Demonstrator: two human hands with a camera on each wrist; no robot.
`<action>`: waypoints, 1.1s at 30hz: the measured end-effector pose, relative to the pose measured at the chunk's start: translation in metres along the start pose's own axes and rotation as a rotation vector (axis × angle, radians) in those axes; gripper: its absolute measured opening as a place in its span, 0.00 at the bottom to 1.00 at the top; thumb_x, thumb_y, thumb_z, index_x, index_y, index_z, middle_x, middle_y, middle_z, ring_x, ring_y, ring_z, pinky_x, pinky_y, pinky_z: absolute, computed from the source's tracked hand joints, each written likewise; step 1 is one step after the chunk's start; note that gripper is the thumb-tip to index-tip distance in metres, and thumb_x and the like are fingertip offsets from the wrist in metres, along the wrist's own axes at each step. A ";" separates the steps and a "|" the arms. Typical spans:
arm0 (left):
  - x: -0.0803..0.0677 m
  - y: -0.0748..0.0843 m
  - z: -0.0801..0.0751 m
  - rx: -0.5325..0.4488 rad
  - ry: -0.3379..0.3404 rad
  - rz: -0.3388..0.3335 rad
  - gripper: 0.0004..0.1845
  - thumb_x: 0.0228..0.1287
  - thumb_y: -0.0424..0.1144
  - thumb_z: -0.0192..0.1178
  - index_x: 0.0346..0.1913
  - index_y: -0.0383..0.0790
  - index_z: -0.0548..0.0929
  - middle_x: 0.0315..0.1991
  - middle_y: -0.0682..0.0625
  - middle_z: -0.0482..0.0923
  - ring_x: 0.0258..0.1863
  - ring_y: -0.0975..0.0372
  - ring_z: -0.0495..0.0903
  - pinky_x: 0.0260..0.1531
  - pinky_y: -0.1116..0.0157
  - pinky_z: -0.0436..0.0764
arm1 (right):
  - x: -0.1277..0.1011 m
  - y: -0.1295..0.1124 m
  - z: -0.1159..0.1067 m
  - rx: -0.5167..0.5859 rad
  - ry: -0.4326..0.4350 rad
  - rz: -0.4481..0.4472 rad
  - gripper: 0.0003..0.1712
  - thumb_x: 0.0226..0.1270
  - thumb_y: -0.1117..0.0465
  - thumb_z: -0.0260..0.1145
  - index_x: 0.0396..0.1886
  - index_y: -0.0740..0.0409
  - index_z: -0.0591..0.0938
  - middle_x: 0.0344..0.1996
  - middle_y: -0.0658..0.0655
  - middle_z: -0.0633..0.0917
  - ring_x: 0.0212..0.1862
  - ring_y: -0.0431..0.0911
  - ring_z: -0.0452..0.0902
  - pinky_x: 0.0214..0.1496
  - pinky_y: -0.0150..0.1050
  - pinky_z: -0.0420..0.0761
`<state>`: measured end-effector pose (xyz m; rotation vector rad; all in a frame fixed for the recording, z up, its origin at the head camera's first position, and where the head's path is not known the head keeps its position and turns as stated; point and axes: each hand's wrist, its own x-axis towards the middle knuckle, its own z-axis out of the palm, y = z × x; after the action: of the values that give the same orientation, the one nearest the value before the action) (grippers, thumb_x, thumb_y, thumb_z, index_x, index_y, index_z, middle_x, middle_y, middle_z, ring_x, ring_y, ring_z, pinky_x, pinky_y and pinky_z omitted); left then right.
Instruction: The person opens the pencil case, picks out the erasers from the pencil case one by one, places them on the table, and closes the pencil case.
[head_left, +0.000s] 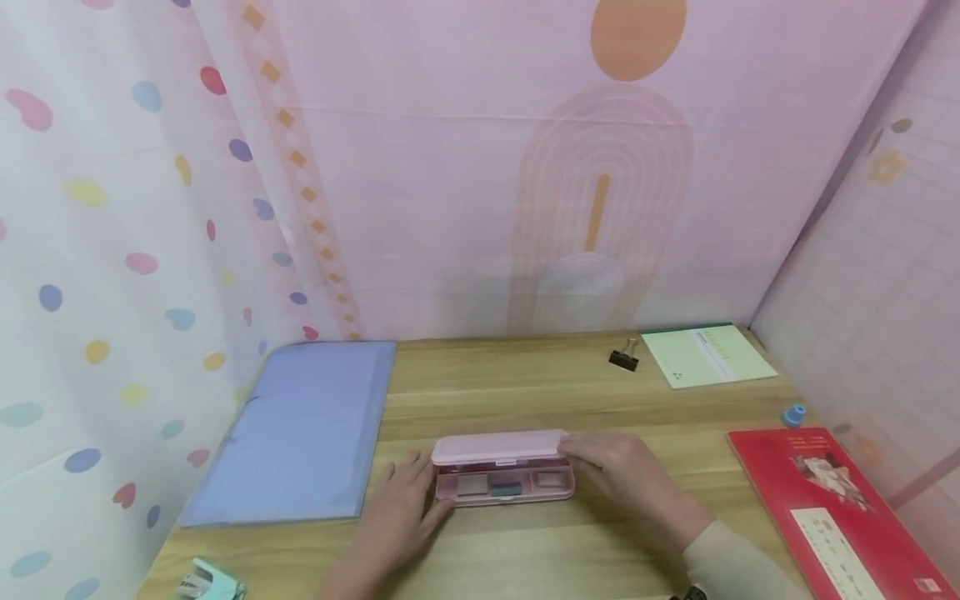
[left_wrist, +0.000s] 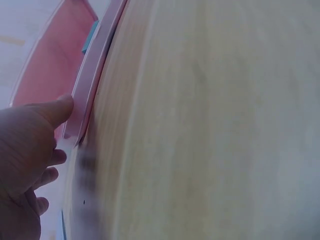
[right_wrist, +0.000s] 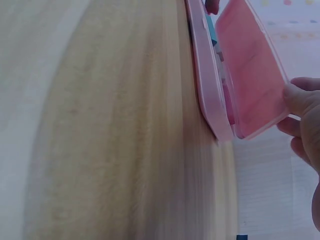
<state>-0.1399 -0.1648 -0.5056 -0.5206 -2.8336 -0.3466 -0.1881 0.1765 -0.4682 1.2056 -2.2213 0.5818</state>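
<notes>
While the pink pencil case (head_left: 501, 475) lies flat on the wooden surface (head_left: 525, 392), we have a hand at each of its ends. Our left hand (head_left: 401, 508) rests at the case's left end with fingers relaxed, the thumb (left_wrist: 60, 111) touching the edge of its base. Our right hand (head_left: 626, 471) is at the case's right end, its fingertips (right_wrist: 300, 97) pinching the corner of the lid (head_left: 498, 447), which stands partly raised above the tray. Left of the case lies a blue folder (head_left: 300, 433). Behind the case to the right sit a black binder clip (head_left: 623, 359) and a green notepad (head_left: 708, 355); to its right lies a red booklet (head_left: 832, 508).
</notes>
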 end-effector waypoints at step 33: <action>0.004 0.005 0.002 0.012 -0.074 -0.055 0.35 0.61 0.61 0.58 0.65 0.42 0.74 0.66 0.50 0.69 0.67 0.49 0.66 0.65 0.39 0.59 | 0.035 0.057 0.037 -0.016 -0.426 0.478 0.46 0.68 0.35 0.55 0.76 0.53 0.53 0.75 0.53 0.52 0.75 0.53 0.49 0.73 0.54 0.53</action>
<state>-0.1425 -0.1587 -0.5055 -0.4637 -2.9238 -0.3273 -0.2616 0.1615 -0.4805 0.8417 -2.9042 0.5163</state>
